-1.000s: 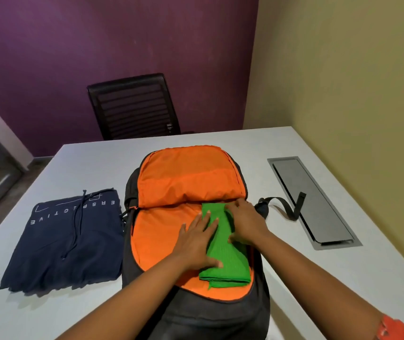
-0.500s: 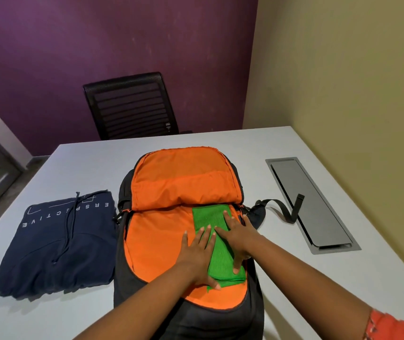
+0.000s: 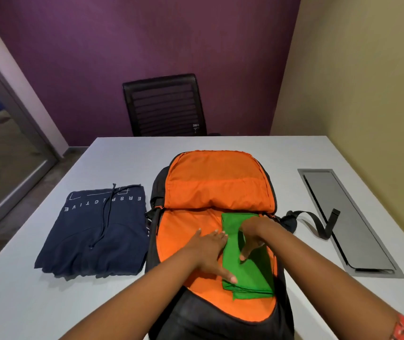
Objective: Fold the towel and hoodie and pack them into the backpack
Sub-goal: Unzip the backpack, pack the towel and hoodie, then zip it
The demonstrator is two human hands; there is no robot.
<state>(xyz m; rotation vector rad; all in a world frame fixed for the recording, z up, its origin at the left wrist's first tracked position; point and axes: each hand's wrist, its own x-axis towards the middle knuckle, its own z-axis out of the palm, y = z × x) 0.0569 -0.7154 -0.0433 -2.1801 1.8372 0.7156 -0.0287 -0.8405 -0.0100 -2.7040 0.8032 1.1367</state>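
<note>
Seating the folded green towel point(image 3: 247, 268) along the right side of the open backpack point(image 3: 216, 190), mid-bench: your left hand point(image 3: 208, 253) lies flat on its left edge, fingers straight; your right hand point(image 3: 253, 235) arches over it, fingertips pressing, gripping nothing. Towel step looks nearly done. Next, reach for the folded hoodie point(image 3: 97, 231) toward the bench's left edge and lay it in the free orange half.

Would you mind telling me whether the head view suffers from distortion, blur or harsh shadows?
Head view: wide-angle bending bows the table edge and walls; lighting is soft, with faint shadows beside the hoodie and backpack; both hands look sharp.
</note>
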